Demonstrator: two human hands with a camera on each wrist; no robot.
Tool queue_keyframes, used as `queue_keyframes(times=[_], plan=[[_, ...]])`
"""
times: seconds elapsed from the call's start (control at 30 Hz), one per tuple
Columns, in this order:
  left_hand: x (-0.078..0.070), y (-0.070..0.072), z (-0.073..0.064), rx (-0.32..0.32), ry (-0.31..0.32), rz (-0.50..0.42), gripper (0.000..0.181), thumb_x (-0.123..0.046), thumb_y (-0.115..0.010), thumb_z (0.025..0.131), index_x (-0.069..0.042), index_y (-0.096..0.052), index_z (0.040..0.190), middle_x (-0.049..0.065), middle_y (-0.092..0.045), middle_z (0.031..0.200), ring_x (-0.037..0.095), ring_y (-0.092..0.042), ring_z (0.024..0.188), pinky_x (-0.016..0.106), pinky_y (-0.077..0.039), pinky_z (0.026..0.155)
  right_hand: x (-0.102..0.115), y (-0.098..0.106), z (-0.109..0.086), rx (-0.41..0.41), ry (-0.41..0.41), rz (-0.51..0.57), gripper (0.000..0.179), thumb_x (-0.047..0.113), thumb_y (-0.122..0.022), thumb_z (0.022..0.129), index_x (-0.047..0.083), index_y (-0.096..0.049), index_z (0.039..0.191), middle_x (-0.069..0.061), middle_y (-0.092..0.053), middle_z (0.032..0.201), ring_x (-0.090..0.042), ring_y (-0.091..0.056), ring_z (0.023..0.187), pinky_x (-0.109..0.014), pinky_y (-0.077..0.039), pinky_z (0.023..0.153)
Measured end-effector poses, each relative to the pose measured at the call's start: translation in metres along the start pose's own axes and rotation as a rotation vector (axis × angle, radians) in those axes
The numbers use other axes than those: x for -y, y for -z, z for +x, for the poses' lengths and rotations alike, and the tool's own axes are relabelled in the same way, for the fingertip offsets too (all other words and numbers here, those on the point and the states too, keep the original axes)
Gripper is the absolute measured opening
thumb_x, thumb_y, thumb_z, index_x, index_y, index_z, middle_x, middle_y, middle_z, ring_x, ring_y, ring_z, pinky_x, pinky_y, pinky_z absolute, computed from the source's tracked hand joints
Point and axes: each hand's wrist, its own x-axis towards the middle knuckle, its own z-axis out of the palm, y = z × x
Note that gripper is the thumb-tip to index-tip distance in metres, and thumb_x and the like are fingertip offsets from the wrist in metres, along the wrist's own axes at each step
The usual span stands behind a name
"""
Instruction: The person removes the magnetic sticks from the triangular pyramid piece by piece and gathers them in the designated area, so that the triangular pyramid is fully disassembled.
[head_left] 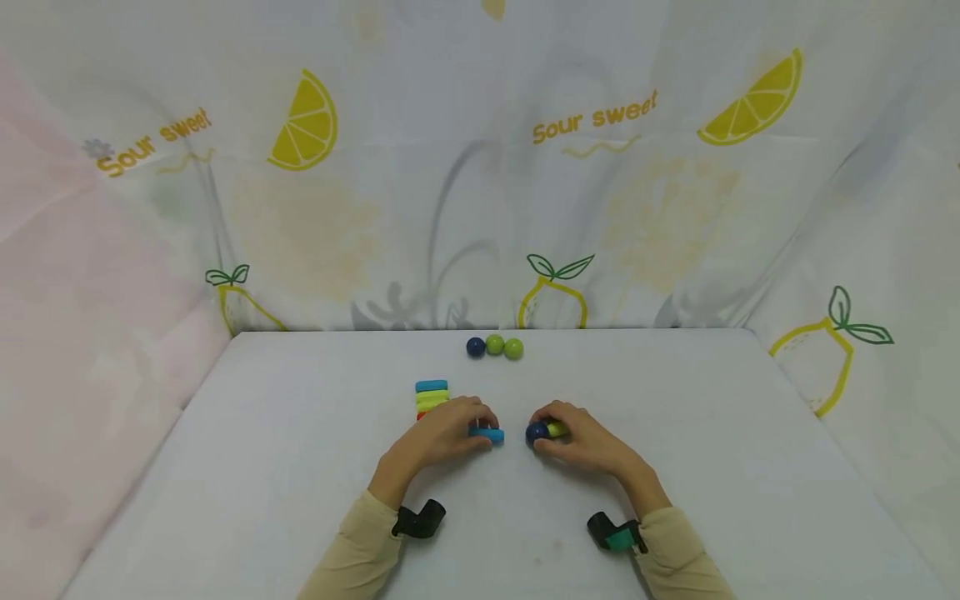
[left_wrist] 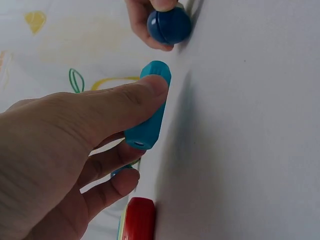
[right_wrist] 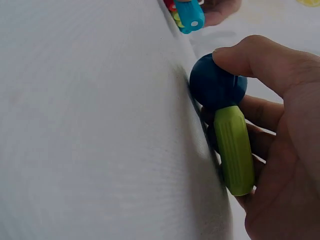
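Note:
My left hand (head_left: 447,429) pinches a light blue ridged rod (left_wrist: 148,117) between thumb and fingers, just over the white table. To its right, my right hand (head_left: 588,440) grips a dark blue ball (right_wrist: 214,82), thumb on top and fingers behind. A yellow-green rod (right_wrist: 234,152) meets the ball at one end and points back toward the palm. The free end of the light blue rod faces the ball across a short gap. Part of the ball's far side is hidden by the fingers.
Beside the left hand lies a row of rods: a blue rod (head_left: 432,386), yellow-green ones and a red rod (left_wrist: 140,218), partly covered by the hand. Farther back on the white table (head_left: 712,433) sit a dark blue ball (head_left: 476,347) and two green balls (head_left: 513,349). A printed cloth hangs behind.

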Motion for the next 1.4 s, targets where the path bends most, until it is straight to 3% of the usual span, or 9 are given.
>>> queue_keyframes(times=[0.3,0.7,1.0,1.27,1.4], plan=[[0.013,0.012,-0.012,-0.066,0.027,-0.050,0.021,-0.020,-0.074,0.082,-0.015,-0.067,0.102,-0.005,-0.062,0.089,0.009,-0.056,0.081,0.021,-0.047,0.072,-0.001,-0.001,-0.001,0.007,-0.027,0.027,0.033,0.034,-0.064,0.089,0.018,-0.057,0.117,0.005,-0.058,0.109,-0.013,-0.051,0.101,-0.040,-0.036,0.092],[0.026,0.030,-0.029,-0.122,0.105,-0.106,0.010,-0.022,-0.075,0.081,-0.020,-0.066,0.085,-0.005,-0.058,0.079,0.010,-0.053,0.072,0.021,-0.044,0.067,0.000,0.001,-0.002,0.031,-0.023,0.050,0.034,0.036,-0.062,0.090,0.018,-0.056,0.118,0.002,-0.058,0.112,-0.017,-0.051,0.104,-0.041,-0.036,0.091],[0.035,0.032,-0.035,-0.088,0.187,-0.013,0.014,-0.023,-0.078,0.077,-0.017,-0.067,0.084,-0.005,-0.061,0.079,0.010,-0.052,0.073,0.023,-0.043,0.066,0.001,0.003,-0.002,0.026,0.008,0.082,0.034,0.035,-0.065,0.089,0.018,-0.060,0.118,0.001,-0.060,0.110,-0.015,-0.054,0.101,-0.031,-0.043,0.090],[0.037,0.029,-0.035,-0.089,0.231,0.005,0.018,-0.022,-0.080,0.074,-0.017,-0.064,0.080,-0.007,-0.060,0.074,0.007,-0.050,0.069,0.024,-0.043,0.064,-0.001,0.010,-0.004,0.035,-0.004,0.026,0.038,0.039,-0.067,0.086,0.018,-0.063,0.118,0.003,-0.058,0.111,-0.014,-0.054,0.104,-0.035,-0.044,0.091],[0.038,0.028,-0.035,-0.087,0.245,0.000,0.019,-0.022,-0.081,0.074,-0.017,-0.064,0.081,-0.007,-0.058,0.074,0.006,-0.049,0.068,0.024,-0.042,0.063,-0.006,0.015,-0.007,0.019,-0.017,0.025,0.031,0.032,-0.068,0.086,0.019,-0.064,0.114,0.003,-0.059,0.109,-0.014,-0.054,0.102,-0.033,-0.044,0.090]])
